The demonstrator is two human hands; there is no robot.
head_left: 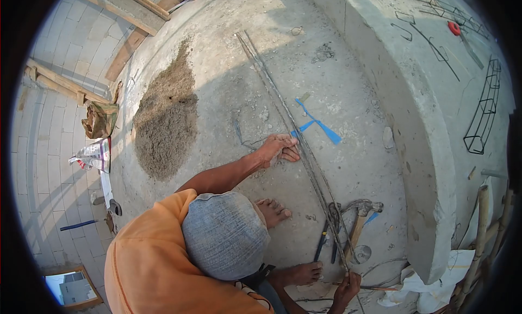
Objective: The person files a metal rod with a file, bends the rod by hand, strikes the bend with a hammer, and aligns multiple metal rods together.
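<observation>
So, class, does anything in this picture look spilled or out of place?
Possibly two things. Loose grey-brown sand sits heaped directly on the pale concrete floor, with no container around it. Bright blue, plastic-looking strips lie beside the long, thin metal rods, like stray litter.

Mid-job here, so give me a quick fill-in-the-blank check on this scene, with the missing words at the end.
The ribbon-like strips beside the long rods are coloured ____. The hammer has a handle made of ____. The crouching person wears a top coloured ____. The number of bare feet in view is ____.

Missing words: blue; wood; orange; two.
</observation>
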